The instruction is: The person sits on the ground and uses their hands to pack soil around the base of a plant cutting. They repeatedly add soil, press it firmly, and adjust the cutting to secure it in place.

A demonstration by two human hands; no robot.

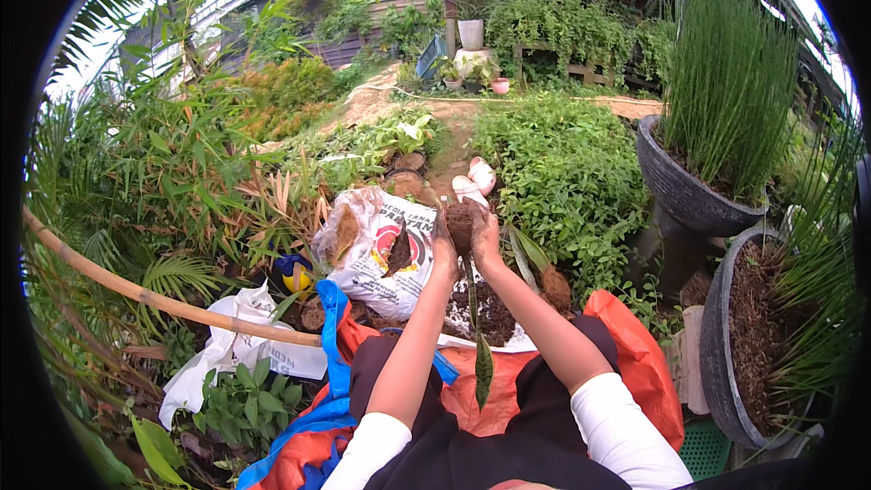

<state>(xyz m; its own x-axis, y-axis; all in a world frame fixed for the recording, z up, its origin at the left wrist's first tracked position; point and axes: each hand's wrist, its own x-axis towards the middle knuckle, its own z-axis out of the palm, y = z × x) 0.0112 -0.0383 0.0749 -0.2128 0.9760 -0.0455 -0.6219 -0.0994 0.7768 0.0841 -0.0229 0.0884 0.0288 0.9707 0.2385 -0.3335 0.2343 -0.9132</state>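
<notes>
A snake plant's dark root ball (pixel 459 227) is pressed between my left hand (pixel 442 243) and my right hand (pixel 485 234), both soiled. The plant is upside down, its long leaf (pixel 484 374) hanging toward my lap. Beneath my forearms lies a heap of dark soil (pixel 493 316) mixed with white bits on a white sheet. Another snake plant (pixel 555 288) with a brown root clump lies to the right of the soil. On the left, close to my left hand, rests a white printed bag (pixel 367 263) of potting mix, torn open with dark contents showing.
A blue and orange tarp (pixel 649 372) spreads around my legs. A bamboo pole (pixel 172 302) crosses the left side. Pale shoes (pixel 474 183) sit beyond my hands. Large dark planters (pixel 694 191) with tall green stems stand at right, near a green basket (pixel 703 449).
</notes>
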